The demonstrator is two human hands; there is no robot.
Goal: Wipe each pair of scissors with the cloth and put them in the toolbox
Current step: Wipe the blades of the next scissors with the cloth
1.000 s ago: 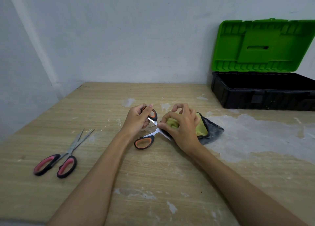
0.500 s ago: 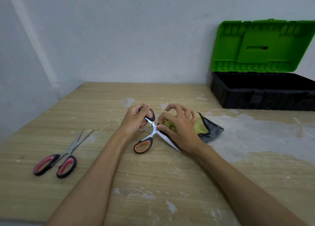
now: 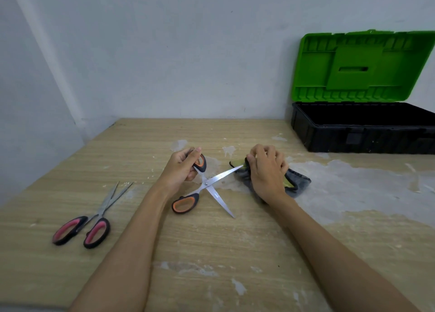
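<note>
Orange-handled scissors (image 3: 207,185) lie spread wide open in the middle of the table. My left hand (image 3: 180,169) grips their upper handle. My right hand (image 3: 268,170) holds a bunched grey and yellow cloth (image 3: 297,182) wrapped round the tip of the upper blade. The lower blade points toward me, bare. Pink-handled scissors (image 3: 94,214) lie on the table at the left, slightly open, untouched. The black toolbox (image 3: 362,136) stands at the back right with its green lid (image 3: 362,67) raised.
The wooden table (image 3: 211,253) has white paint patches, the largest to the right of the cloth. A grey wall runs behind and along the left. The table's left edge falls away near the pink scissors.
The orange scissors have opened wider. My right hand has slid the cloth outward along the upper blade to its tip, baring most of both blades.
</note>
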